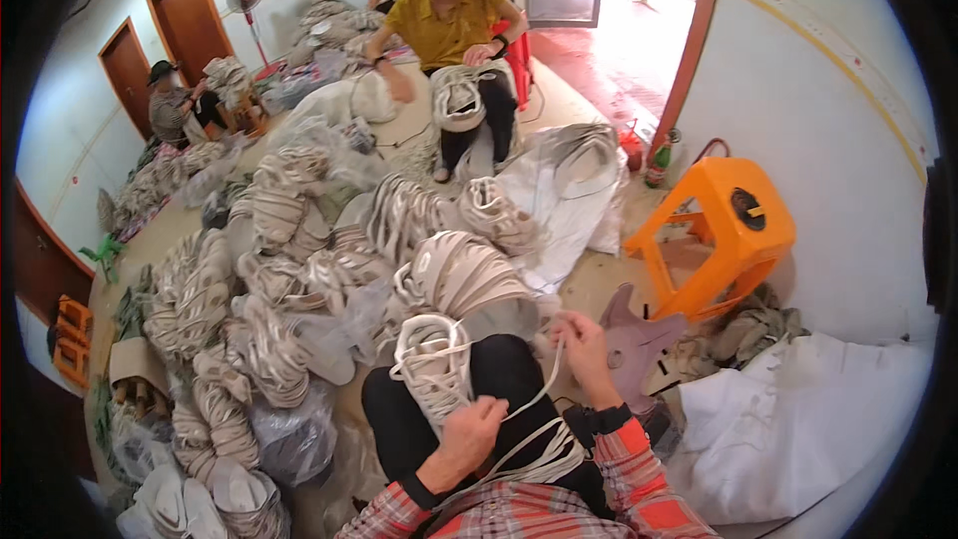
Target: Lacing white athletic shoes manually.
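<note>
A beige shoe upper point(435, 364) with off-white laces zigzagging across its front rests on my black-trousered lap. Just below it, my left hand point(467, 442) is closed, fingers pinched on a shoelace. My right hand point(583, 351) is raised to the right of the upper, thumb and fingertips pinching the lace, which hangs in a slack curve between the hands. A loose bunch of off-white laces point(544, 459) lies across my lap, beneath my right forearm. Directly beyond my knees sits a nested stack of beige uppers point(467, 274).
Piles of stacked uppers point(274, 284) and clear plastic bags point(292, 431) cover the floor at left. At right stand an orange stool point(714, 230) and a white sack point(798, 419). A person in a yellow shirt point(444, 25) sits opposite, with others farther back.
</note>
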